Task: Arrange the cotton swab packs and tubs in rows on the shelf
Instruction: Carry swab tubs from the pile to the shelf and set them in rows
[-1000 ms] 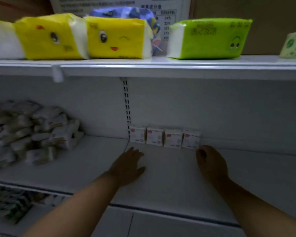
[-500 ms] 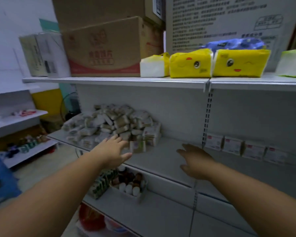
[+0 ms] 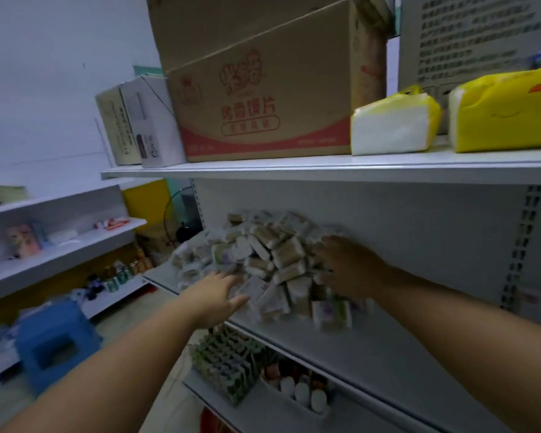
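Note:
A loose heap of cotton swab packs [image 3: 272, 257] lies on the white middle shelf [image 3: 388, 348], piled against the back panel. One pack [image 3: 331, 314] stands apart at the heap's near right edge. My left hand [image 3: 214, 296] reaches to the heap's front left with fingers stretched out and holds nothing. My right hand [image 3: 350, 265] lies flat on the heap's right side, fingers spread over the packs. The view is motion-blurred.
The shelf above carries a cardboard box [image 3: 263, 98], smaller boxes [image 3: 138, 120] and yellow tissue packs [image 3: 506, 114]. The shelf below holds small packets [image 3: 228, 360] and a tray of bottles [image 3: 297, 389]. A blue stool [image 3: 53, 342] stands on the floor at left.
The view has swung left from the row of small white boxes to the heap. Both hands have moved from the bare shelf up to the swab packs.

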